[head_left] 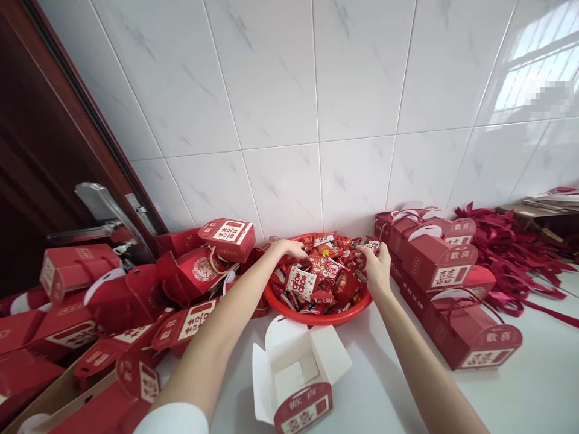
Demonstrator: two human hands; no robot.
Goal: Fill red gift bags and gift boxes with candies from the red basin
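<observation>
A round red basin holds many small red wrapped packets by the tiled wall. My left hand reaches over its left rim, fingers down among the packets; what they hold, if anything, is hidden. At the right rim, my right hand has its fingers around a small white-and-red packet. In front of the basin stands a small box, flaps spread, its white inside showing nothing in it.
Closed red boxes are heaped on the left beside a dark door with a metal handle. More boxes are stacked to the right, with dark red ribbons beyond them. White tiles rise behind.
</observation>
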